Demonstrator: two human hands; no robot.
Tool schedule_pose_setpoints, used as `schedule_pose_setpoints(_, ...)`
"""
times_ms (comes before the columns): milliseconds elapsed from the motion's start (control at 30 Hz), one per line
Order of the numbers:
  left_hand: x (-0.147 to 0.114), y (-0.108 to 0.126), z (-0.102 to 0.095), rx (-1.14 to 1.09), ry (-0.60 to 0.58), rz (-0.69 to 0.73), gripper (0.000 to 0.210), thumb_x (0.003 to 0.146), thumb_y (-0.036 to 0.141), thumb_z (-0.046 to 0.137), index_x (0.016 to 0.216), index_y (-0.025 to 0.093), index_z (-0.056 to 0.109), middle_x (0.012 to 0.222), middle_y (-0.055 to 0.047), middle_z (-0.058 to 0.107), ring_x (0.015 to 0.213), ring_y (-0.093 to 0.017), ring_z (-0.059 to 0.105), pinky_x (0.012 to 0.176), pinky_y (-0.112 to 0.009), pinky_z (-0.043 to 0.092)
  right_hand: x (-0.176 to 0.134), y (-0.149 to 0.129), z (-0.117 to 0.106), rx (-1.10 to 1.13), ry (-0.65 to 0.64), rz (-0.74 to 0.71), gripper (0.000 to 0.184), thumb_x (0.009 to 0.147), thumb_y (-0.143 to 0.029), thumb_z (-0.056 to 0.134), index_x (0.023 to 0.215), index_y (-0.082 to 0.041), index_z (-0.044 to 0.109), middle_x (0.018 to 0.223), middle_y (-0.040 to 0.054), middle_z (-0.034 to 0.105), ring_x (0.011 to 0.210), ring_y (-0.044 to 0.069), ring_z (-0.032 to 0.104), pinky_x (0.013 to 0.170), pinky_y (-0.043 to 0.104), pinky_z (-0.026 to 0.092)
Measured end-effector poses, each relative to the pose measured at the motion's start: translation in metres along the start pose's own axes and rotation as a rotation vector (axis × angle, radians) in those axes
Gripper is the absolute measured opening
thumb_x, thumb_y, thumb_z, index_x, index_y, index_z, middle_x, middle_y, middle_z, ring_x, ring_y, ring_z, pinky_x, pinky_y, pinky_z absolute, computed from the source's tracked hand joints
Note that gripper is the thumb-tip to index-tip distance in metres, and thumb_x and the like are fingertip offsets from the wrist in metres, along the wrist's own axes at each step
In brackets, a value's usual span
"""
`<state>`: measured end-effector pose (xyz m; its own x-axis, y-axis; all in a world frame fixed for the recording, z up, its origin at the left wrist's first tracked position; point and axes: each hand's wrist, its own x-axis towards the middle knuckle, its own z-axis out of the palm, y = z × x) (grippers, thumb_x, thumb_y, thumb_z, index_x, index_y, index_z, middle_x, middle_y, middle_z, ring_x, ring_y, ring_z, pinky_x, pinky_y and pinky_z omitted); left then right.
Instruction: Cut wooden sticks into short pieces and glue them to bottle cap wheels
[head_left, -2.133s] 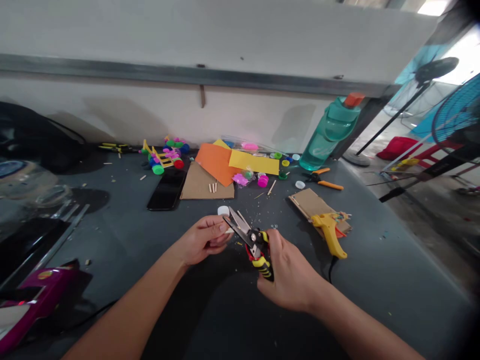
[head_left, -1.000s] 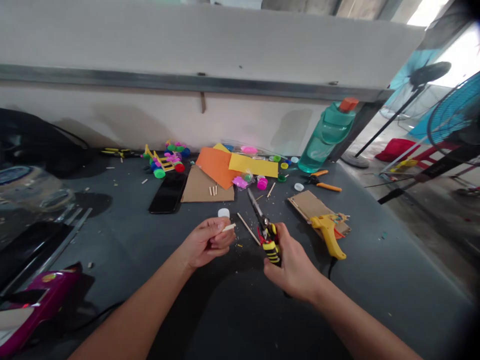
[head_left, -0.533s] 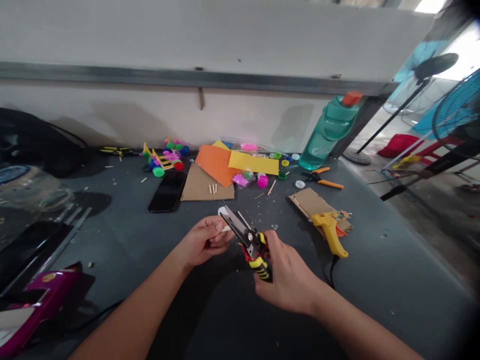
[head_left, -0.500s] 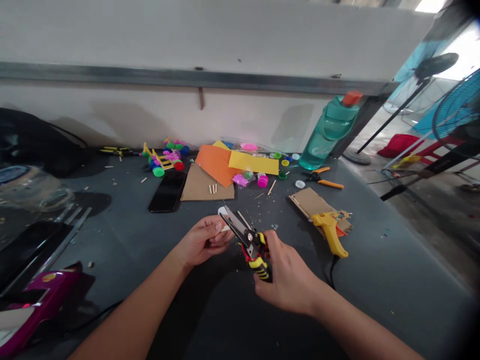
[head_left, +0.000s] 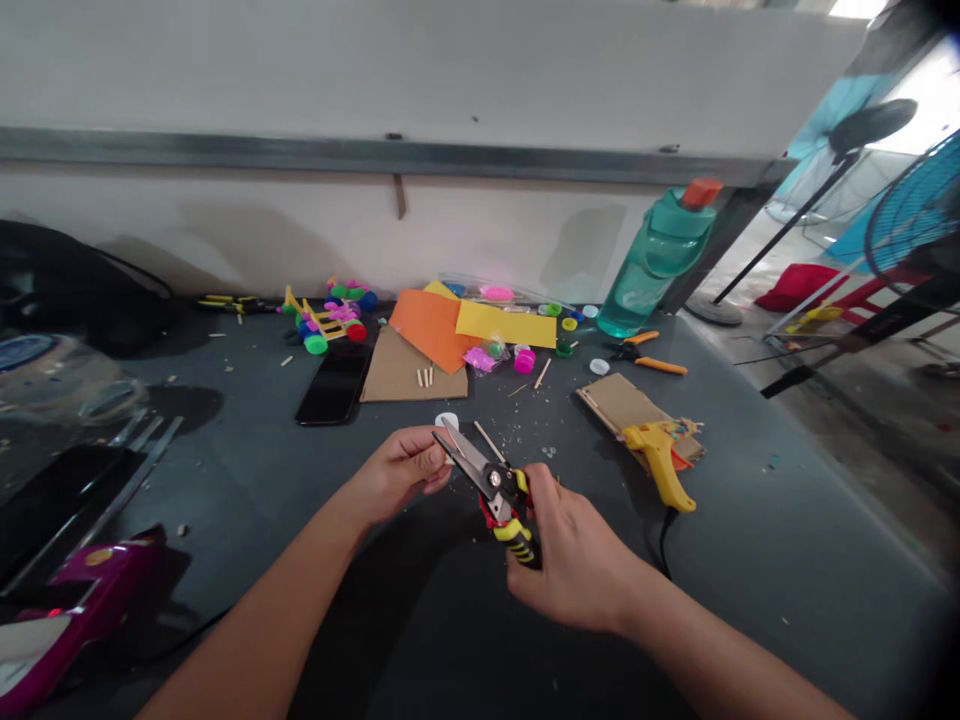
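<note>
My right hand (head_left: 574,545) grips heavy-duty scissors (head_left: 493,485) with black, yellow and red handles. Their blades stand apart and point up and left, towards my other hand. Between the fingertips of my left hand (head_left: 409,468) is a small pale wooden stick (head_left: 449,459), mostly hidden by the fingers. Its end shows at the blades; whether they touch it I cannot tell. Just beyond the blade tips lies a white bottle cap (head_left: 446,421). A longer thin stick (head_left: 490,440) rests on the table behind the scissors.
Cardboard (head_left: 405,375) with short stick pieces and orange paper (head_left: 427,325) lies ahead, beside a phone (head_left: 334,385). At right are a yellow glue gun (head_left: 660,465), orange-handled pliers (head_left: 652,355) and a teal bottle (head_left: 656,265). A purple device (head_left: 90,600) stands at left.
My left hand has shifted slightly left, its fingers closing in more. The scissors have moved a little left with my right hand, and more of the white cap shows.
</note>
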<state>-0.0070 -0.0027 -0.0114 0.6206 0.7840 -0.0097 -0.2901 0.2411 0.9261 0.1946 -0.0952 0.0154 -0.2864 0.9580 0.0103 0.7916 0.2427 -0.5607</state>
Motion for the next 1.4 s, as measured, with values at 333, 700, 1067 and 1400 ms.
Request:
schedule_pose_setpoints(333, 0.0, 0.001, 0.004, -0.061, -0.054, 0.002, 0.027, 0.075, 0.037, 0.063, 0.065, 0.014, 0.055, 0.051, 0.005, 0.036, 0.045, -0.007, 0.035, 0.042, -0.018, 0.025, 0.003, 0.005, 0.001, 0.053, -0.059, 0.025, 0.028, 0.067, -0.021, 0.047, 0.089, -0.02, 0.03, 0.07, -0.0003, 0.05, 0.06, 0.015, 0.05, 0.054, 0.026, 0.03)
schedule_pose_setpoints(700, 0.0, 0.001, 0.004, -0.099, -0.061, 0.005, 0.029, 0.075, 0.036, 0.064, 0.062, 0.013, 0.052, 0.051, 0.005, 0.034, 0.044, -0.005, 0.032, 0.041, -0.017, 0.026, 0.004, 0.0, -0.009, 0.198, -0.109, 0.051, 0.032, 0.063, -0.02, 0.051, 0.088, -0.021, 0.031, 0.065, -0.0049, 0.044, 0.055, 0.011, 0.041, 0.05, 0.023, 0.028)
schedule_pose_setpoints(1067, 0.0, 0.0, 0.001, -0.002, -0.031, 0.003, 0.031, 0.07, 0.043, 0.067, 0.07, 0.014, 0.058, 0.051, 0.006, 0.036, 0.044, -0.006, 0.032, 0.042, -0.019, 0.026, 0.004, 0.002, -0.004, 0.085, -0.052, -0.019, 0.032, 0.062, -0.023, 0.05, 0.088, -0.021, 0.031, 0.072, -0.0003, 0.047, 0.059, 0.013, 0.043, 0.053, 0.025, 0.029)
schedule_pose_setpoints(1400, -0.001, -0.001, -0.011, 0.214, -0.048, 0.082, 0.028, 0.078, 0.041, 0.06, 0.072, 0.013, 0.059, 0.06, 0.002, 0.047, 0.05, -0.007, 0.041, 0.048, -0.021, 0.032, 0.002, 0.002, -0.004, 0.033, -0.069, -0.028, 0.033, 0.061, -0.024, 0.049, 0.088, -0.02, 0.03, 0.074, 0.0012, 0.05, 0.063, 0.015, 0.048, 0.055, 0.026, 0.031)
